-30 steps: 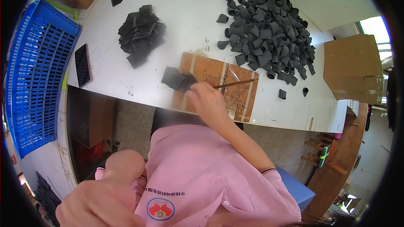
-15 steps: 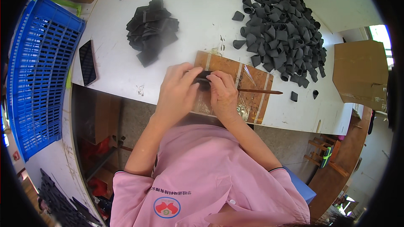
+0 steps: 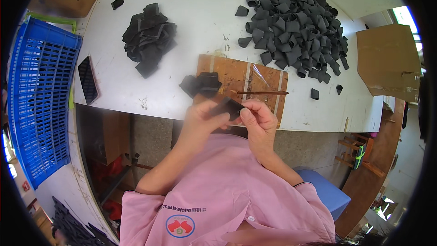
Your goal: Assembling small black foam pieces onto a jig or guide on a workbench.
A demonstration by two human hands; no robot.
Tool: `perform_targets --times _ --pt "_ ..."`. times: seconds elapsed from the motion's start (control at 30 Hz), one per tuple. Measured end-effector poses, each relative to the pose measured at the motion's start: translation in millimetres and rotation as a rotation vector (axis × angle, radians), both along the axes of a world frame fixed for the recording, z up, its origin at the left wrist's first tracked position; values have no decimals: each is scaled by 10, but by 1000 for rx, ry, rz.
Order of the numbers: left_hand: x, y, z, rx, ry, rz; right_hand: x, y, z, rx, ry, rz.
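My left hand [image 3: 203,120] and my right hand [image 3: 260,117] pinch a small black strip [image 3: 229,108] between them, just in front of the table edge. The fingers of both are closed on its two ends. Beyond the left hand, a small stack of black pieces [image 3: 208,83] lies on the left side of a brown wooden board [image 3: 232,73] banded with clear tape. Across the board rests a thin brown stick [image 3: 264,93] with a pointed right end, touched by neither hand.
A loose pile of flat black pieces [image 3: 148,36] lies at the left, near a phone [image 3: 88,80]. A large heap of folded black loops [image 3: 291,27] covers the back right. A blue plastic basket [image 3: 41,95] stands far left; a cardboard box [image 3: 387,59] is at the right.
Both hands have drawn back toward my body from the board, now holding a black strip. The small stack on the board has come into sight. My head view has shifted slightly.
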State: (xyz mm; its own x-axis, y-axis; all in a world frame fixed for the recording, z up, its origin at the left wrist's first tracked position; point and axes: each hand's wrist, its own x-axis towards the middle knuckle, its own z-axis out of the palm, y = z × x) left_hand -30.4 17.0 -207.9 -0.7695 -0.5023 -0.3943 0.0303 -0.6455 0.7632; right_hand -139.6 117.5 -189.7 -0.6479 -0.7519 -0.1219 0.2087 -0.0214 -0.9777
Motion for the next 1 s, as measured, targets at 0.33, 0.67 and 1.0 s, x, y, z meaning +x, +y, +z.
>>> perform_targets --times 0.33,0.67,1.0 --pt "-117 23 396 195 166 -110 -307 246 184 -33 -417 151" --pt "-198 101 443 -47 -39 -184 -370 360 99 43 -321 167" --pt "-303 363 392 -388 -82 -42 -189 292 288 86 581 -18"
